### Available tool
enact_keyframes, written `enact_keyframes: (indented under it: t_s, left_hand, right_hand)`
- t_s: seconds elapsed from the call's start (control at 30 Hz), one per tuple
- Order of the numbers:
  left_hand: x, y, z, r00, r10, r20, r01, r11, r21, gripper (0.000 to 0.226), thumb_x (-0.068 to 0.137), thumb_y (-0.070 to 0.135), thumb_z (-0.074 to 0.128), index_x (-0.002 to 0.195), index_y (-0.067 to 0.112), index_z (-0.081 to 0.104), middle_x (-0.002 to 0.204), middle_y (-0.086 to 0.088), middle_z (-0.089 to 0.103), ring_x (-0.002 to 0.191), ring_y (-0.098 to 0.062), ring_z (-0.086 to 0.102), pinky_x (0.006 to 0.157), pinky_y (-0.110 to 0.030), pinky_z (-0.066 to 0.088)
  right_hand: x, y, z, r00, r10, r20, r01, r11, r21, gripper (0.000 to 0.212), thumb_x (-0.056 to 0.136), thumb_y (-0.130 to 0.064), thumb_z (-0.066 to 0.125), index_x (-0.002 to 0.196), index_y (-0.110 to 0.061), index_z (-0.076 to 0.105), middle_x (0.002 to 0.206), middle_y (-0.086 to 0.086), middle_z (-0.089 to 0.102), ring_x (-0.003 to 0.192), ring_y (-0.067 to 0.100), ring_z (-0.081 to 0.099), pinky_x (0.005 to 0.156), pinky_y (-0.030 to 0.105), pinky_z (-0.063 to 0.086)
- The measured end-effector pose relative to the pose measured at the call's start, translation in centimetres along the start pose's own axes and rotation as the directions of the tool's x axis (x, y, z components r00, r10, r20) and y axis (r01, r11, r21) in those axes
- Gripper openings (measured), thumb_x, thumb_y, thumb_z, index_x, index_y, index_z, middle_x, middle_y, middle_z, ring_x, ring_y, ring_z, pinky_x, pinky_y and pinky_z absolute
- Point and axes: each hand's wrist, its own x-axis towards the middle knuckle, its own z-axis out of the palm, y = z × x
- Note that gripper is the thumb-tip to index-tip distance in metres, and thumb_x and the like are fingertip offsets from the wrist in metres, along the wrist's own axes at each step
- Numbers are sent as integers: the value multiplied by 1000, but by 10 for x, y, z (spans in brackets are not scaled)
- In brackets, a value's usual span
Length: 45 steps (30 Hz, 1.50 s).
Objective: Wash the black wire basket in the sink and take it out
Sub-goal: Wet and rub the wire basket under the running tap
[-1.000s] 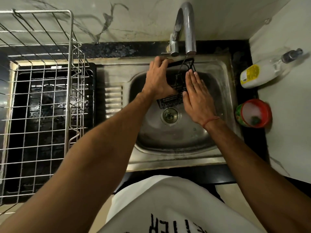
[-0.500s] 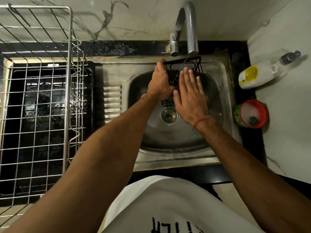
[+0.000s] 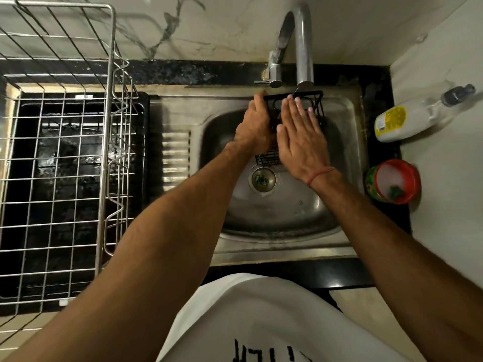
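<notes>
Nearest you, both forearms reach out over the sink (image 3: 261, 246), and that is where the work is. Your left hand (image 3: 257, 126) grips the left side of the basket (image 3: 295, 100), fingers curled round its frame; your right hand (image 3: 300, 137) lies flat on its front, fingers straight and together. The basket hangs tilted over the bowl, above the drain (image 3: 263, 179), its top edge right under the tap (image 3: 303, 48). This looks like the rinsing step, so hold firm with the left, since wet wire is likely slippery, and rub along the wires with the flat palm. Turn the basket so water reaches every face, then let it drip before you lift it out. Whether water runs now is hard to tell. Count what you have: one basket, one sink, one tap, two hands. To the left stands one dish rack (image 3: 60, 152); on the table to the right sit one red tub (image 3: 396, 181) and, farther back, one bottle (image 3: 407, 121) lying on its side.
</notes>
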Motion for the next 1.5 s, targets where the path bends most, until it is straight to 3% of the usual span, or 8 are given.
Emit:
enact_keyframes:
  t_s: [0.13, 0.27, 0.43, 0.6, 0.77, 0.83, 1.13, 1.5]
  left_hand:
    - [-3, -3, -2, 996, -4, 86, -7, 992, 129, 94, 101, 41, 72, 170, 13, 15, 173, -11, 25, 157, -30, 32, 129, -51, 32]
    - [-10, -13, -5, 1000, 19, 19, -20, 996, 92, 114, 69, 46, 97, 154, 18, 28, 150, -4, 48, 132, -26, 55, 104, -58, 56]
    - [-14, -14, 3, 1000, 18, -2, -17, 989, 147, 120, 67, 56, 91, 160, 20, 25, 151, -1, 42, 133, -22, 51, 106, -56, 56]
    - [-12, -9, -8, 994, -23, 106, 12, 994, 108, 125, 52, 43, 103, 148, 17, 27, 145, -4, 48, 134, -27, 51, 112, -57, 50]
    - [-1, 19, -24, 934, -121, 337, 239, 910, -337, 65, 79, 48, 85, 129, 25, 49, 134, -7, 61, 120, -24, 65, 106, -49, 58]
    - [4, 29, -28, 943, -113, 313, 255, 849, -464, 28, 103, 47, 58, 116, 22, 62, 128, -14, 66, 115, -28, 67, 108, -53, 55]
    - [19, 38, 14, 983, -88, -161, 64, 986, -152, 52, 115, 49, 40, 83, 18, 67, 76, 1, 71, 66, -14, 69, 70, -41, 65]
    - [5, 26, -10, 989, -131, -70, 83, 876, -475, 80, 111, 64, 42, 94, -8, 74, 77, -12, 75, 68, -30, 70, 66, -38, 62]
  right_hand:
    - [11, -17, 4, 969, -243, 49, 245, 969, -37, 63, 113, -40, 9, 169, -11, 6, 177, 8, 2, 163, 19, -2, 133, 45, 7]
    - [35, 2, -2, 998, 58, 26, -59, 998, 38, 68, 112, -46, 7, 168, -9, 8, 176, 10, 6, 163, 22, 1, 133, 45, 4]
    - [36, 3, -1, 977, -205, 58, 205, 979, 3, 63, 114, -43, 15, 166, -9, 23, 173, 12, 23, 162, 24, 15, 133, 47, 11]
    - [51, 23, -2, 993, 71, -90, -71, 997, 11, 48, 111, -43, 26, 113, -16, 65, 116, 10, 69, 114, 31, 57, 109, 47, 37]
    - [59, 33, 1, 973, 161, -167, -148, 985, 89, 50, 109, -42, 30, 92, -18, 71, 94, 7, 73, 95, 29, 60, 96, 42, 35]
    - [62, 37, 0, 960, 213, -180, -196, 975, 108, 52, 109, -42, 32, 90, -17, 74, 90, 10, 74, 91, 30, 61, 95, 41, 35]
    - [62, 39, -14, 923, 326, -204, -285, 935, 209, 50, 103, -38, 47, 82, -5, 79, 80, 21, 73, 75, 39, 62, 82, 41, 46]
    - [79, 36, -10, 952, 299, 64, -283, 782, 556, 51, 101, -36, 59, 55, -18, 49, 54, -3, 47, 52, 13, 42, 49, 21, 31]
